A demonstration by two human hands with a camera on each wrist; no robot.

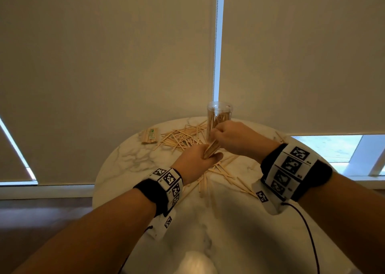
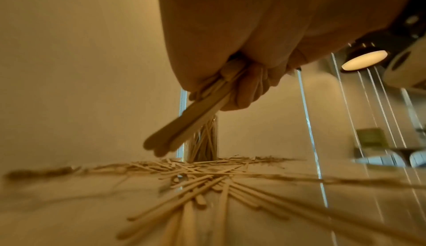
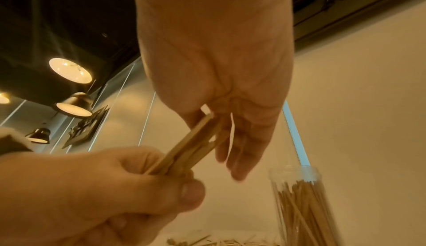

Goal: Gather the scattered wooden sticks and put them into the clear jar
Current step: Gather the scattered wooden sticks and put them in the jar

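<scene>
My left hand (image 1: pixel 205 158) grips the lower end of a bundle of flat wooden sticks (image 1: pixel 211 150) just above the marble table; the left wrist view shows the fingers (image 2: pixel 244 93) curled round the bundle (image 2: pixel 184 127). My right hand (image 1: pixel 218 135) meets the bundle's upper end; in the right wrist view its thumb and fingers (image 3: pixel 239 149) bracket the stick tips (image 3: pixel 198 140). The clear jar (image 1: pixel 219 117), upright and partly filled with sticks, stands just behind the right hand. Loose sticks (image 1: pixel 181 138) lie scattered left of the jar, and more sticks (image 1: pixel 223 176) lie under my hands.
A wrapped pack of sticks (image 1: pixel 150 136) lies at the far left of the round marble table (image 1: pixel 229 228). Roller blinds hang close behind the table's far edge. A dark wooden floor lies to the left, below the rim.
</scene>
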